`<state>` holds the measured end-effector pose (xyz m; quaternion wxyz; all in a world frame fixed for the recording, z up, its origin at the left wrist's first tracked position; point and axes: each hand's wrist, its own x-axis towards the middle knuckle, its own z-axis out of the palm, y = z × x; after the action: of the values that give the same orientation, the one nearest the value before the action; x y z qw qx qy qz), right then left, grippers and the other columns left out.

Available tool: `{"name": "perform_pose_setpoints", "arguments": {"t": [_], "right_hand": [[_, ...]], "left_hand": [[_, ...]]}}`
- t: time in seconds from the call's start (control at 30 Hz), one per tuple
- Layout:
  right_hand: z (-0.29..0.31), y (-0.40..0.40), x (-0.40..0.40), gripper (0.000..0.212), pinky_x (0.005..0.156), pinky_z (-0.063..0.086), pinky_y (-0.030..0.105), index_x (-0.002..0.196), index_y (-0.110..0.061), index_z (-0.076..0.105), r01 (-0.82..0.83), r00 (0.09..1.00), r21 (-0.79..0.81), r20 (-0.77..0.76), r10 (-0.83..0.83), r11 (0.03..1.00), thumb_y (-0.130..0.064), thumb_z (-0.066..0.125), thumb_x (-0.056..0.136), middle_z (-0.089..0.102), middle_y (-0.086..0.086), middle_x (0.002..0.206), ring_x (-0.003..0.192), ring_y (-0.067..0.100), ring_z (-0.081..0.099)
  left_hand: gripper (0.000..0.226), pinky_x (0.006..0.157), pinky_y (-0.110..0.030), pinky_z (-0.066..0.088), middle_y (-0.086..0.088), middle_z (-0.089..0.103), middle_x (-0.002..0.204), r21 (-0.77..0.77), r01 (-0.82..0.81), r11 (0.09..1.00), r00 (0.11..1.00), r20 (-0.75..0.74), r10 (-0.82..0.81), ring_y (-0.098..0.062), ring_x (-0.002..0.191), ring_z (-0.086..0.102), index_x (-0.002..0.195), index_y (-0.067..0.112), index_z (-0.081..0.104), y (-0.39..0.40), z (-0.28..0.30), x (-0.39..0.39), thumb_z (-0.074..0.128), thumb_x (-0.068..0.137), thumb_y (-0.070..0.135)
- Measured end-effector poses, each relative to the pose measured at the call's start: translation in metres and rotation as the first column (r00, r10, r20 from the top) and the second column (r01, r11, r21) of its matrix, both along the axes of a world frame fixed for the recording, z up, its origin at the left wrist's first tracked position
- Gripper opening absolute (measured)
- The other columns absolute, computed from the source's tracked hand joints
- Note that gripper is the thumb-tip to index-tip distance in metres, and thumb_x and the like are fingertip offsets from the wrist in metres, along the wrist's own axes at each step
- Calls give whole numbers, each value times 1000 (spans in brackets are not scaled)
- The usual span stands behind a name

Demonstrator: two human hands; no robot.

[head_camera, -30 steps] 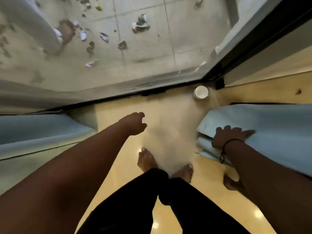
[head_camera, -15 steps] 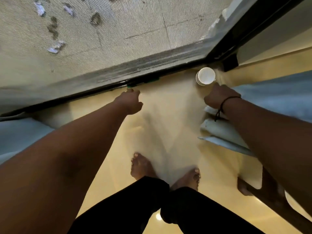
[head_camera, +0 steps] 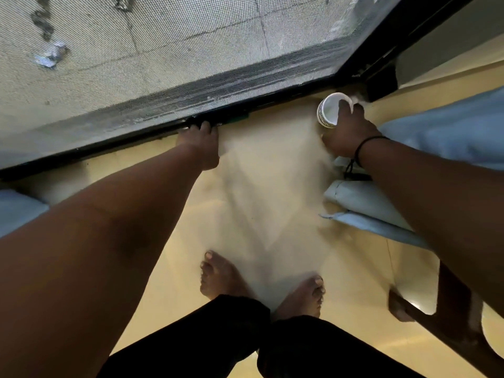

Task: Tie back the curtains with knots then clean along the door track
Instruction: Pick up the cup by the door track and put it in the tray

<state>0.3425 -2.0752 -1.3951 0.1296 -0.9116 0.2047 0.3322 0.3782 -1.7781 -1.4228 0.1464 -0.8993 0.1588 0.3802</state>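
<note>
The black door track [head_camera: 131, 137] runs across the floor below a mesh screen [head_camera: 163, 36]. My left hand [head_camera: 200, 145] reaches forward and its fingertips touch the track's inner edge. My right hand [head_camera: 347, 130] grips the rim of a white cup [head_camera: 328, 110] standing on the floor by the track's right corner. A light blue curtain [head_camera: 441, 135] bunches under my right forearm, and another blue curtain [head_camera: 16, 211] shows at the left edge. A sheer white curtain [head_camera: 272, 192] lies over the floor between my arms.
My bare feet [head_camera: 221, 276] stand on the glossy yellow floor [head_camera: 174, 268] behind the sheer fabric. A dark wooden chair leg [head_camera: 447, 309] stands at the lower right. A small green piece [head_camera: 238, 118] sits on the track. Litter lies outside beyond the screen.
Both hands moved forward. The left went from mid-air to the track edge. The right left the blue curtain and took hold of the white cup. The view moved closer to the door.
</note>
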Motion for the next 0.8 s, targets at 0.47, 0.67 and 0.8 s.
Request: {"name": "perform_pose_setpoints", "arguments": {"t": [0.47, 0.67, 0.8], "right_hand": [[-14, 6, 14, 75, 96, 42, 44, 145, -23, 18, 47, 993, -12, 105, -46, 999, -25, 61, 83, 28, 22, 141, 115, 47, 49], [-1, 40, -47, 68, 84, 48, 42, 133, -21, 30, -152, 988, 61, 16, 151, 987, -26, 68, 77, 34, 20, 129, 101, 44, 56], [37, 76, -121, 72, 79, 52, 41, 132, -24, 33, -256, 961, 147, -72, 269, 955, -31, 71, 71, 39, 17, 121, 96, 40, 59]], "left_hand": [[35, 86, -41, 43, -14, 49, 126, -16, 110, 994, 985, 136, -107, -34, 117, 46, 127, 12, 49, -9, -11, -6, 47, 92, 21], [27, 67, -34, 46, -11, 64, 98, -180, -49, 982, 999, -12, 47, -28, 78, 58, 116, 12, 49, 2, 7, -56, 39, 95, 24], [20, 62, -33, 38, -17, 62, 94, -262, -474, 841, 875, -245, 417, -31, 72, 52, 101, 10, 45, 10, 50, -126, 44, 91, 27]]}}
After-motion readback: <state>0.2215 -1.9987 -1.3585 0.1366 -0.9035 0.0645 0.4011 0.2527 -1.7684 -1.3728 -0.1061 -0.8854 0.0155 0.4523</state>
